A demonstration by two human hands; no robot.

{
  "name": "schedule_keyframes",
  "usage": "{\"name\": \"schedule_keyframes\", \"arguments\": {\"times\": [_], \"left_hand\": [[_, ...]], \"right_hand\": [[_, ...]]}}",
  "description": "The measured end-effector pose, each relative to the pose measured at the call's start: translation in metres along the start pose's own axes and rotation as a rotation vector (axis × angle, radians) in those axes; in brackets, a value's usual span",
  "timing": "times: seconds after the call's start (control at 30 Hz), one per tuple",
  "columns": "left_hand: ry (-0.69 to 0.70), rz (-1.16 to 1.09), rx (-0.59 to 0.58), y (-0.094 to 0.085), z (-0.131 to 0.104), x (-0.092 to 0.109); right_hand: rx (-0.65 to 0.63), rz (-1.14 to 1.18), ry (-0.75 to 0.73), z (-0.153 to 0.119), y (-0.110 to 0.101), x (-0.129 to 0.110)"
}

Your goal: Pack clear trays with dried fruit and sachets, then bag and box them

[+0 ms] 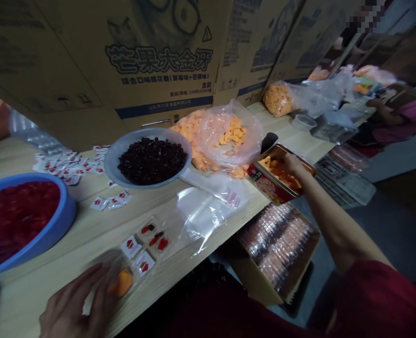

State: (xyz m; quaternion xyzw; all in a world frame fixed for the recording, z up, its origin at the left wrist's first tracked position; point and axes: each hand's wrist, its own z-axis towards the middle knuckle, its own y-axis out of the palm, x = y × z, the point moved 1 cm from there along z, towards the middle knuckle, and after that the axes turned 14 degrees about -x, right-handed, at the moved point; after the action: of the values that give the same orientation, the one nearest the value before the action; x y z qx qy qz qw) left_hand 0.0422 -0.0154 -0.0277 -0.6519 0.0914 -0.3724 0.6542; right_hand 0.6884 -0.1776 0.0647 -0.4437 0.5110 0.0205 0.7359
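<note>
My left hand (pixel 79 300) is at the front of the table, its fingers curled over the near end of a clear plastic tray (pixel 169 237); motion blurs them. Orange pieces (pixel 123 281) sit in the tray beside the fingertips. Further along it are two white sachets (pixel 143 263) with a red print and compartments with red and dark pieces (pixel 155 239). Over on the right, my right hand (pixel 294 166) reaches into a rectangular tin (pixel 269 185) of orange pieces (pixel 280 170). Its fingertips are hidden among them.
A blue basin (pixel 69 213) of red pieces and a bowl (pixel 111 171) of dark pieces stand behind, with loose sachets (pixel 69 164) between. Plastic bags (pixel 204 211) lie near a bag of orange pieces (pixel 232 131). Below is a carton (pixel 253 281) of packed trays. Another person's arm (pixel 387 112) shows right.
</note>
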Motion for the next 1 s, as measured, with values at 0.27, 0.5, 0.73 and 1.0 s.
{"name": "schedule_keyframes", "arguments": {"times": [0.27, 0.5, 0.73, 1.0], "left_hand": [[-0.085, -0.442, 0.015, -0.025, 0.013, 0.065], [-0.084, -0.948, -0.197, -0.051, 0.041, 0.065], [-0.242, -1.123, -0.160, -0.049, 0.015, 0.011], [-0.121, -0.616, -0.413, -0.061, 0.023, -0.002]], "right_hand": [[-0.300, 0.446, 0.052, -0.107, 0.050, -0.081], [-1.099, 0.939, 0.028, -0.214, 0.282, -0.197], [-1.187, 1.071, 0.061, -0.245, 0.369, -0.228], [-1.086, 0.787, -0.083, -0.253, 0.367, -0.190]]}}
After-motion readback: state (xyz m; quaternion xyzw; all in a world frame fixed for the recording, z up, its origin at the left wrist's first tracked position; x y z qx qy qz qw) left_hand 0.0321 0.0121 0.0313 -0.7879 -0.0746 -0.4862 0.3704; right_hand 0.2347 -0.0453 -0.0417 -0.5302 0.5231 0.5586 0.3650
